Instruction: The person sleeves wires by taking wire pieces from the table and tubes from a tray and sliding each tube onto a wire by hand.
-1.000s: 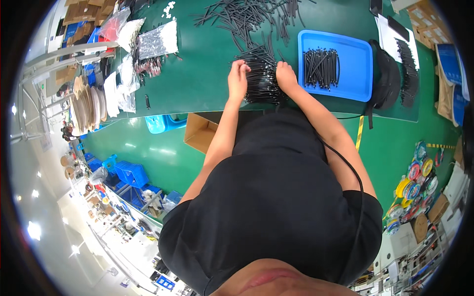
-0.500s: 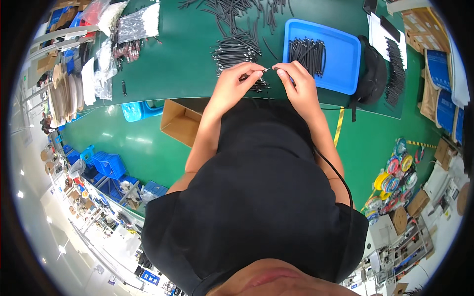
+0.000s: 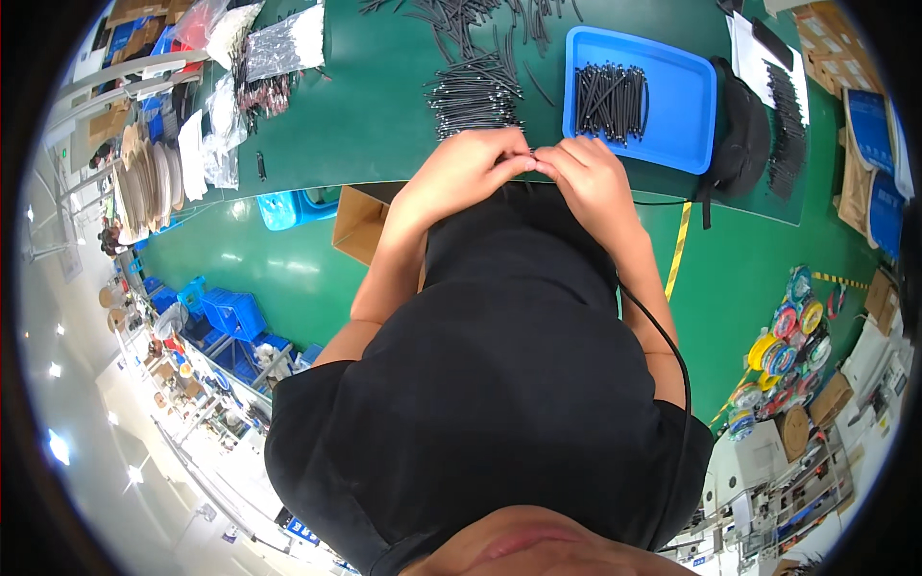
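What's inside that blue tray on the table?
The blue tray holds a loose heap of slim black tubes toward its left side; its right side is bare. The lowest tubes and the tray's bottom beneath them are covered.

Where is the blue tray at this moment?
In the head view, the blue tray lies right of centre on the green table, just beyond the right hand.

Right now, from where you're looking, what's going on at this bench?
A person's left hand and right hand meet fingertip to fingertip near the table's front edge, pinching a small dark piece mostly hidden by the fingers. Just beyond the left hand lies a stack of thin black pieces with shiny ends. To its right, a blue tray holds another black pile.
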`<state>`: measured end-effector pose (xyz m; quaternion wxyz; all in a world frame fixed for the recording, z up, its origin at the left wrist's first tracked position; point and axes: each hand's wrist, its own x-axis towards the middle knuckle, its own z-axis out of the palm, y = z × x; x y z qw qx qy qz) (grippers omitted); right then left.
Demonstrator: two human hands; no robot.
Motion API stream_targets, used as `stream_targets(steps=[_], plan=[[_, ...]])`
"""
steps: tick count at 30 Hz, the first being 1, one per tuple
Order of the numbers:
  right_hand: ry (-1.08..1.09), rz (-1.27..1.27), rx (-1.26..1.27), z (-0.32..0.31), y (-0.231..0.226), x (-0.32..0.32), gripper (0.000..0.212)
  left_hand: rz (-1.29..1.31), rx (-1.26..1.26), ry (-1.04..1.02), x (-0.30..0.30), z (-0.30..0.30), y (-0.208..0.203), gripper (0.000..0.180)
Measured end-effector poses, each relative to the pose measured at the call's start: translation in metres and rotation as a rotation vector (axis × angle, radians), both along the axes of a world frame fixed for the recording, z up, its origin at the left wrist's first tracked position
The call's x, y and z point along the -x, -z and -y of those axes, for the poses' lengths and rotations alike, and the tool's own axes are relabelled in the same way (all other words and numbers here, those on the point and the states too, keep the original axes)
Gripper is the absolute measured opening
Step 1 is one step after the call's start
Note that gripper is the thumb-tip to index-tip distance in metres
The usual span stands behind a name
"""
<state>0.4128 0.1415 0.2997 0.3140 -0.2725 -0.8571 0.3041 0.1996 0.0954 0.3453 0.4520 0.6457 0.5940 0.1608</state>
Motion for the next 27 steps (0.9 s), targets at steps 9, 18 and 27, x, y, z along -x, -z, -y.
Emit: stream_targets(steps=[9,18,27], plan=[[0.195,-0.041,0.359,0.012,-0.019,0.007,0.017,0.507,-0.190,-0.476,0.024,-0.020,0.009,0.082],[-0.145,-0.411,1.480,0.013,-0.014,0.029,0.024,0.870,0.103,-0.311,0.003,-0.023,0.010,0.091],[-0.113,-0.533,1.697,0.016,-0.011,0.031,0.022,0.875,0.296,-0.292,-0.020,-0.019,0.021,0.088]])
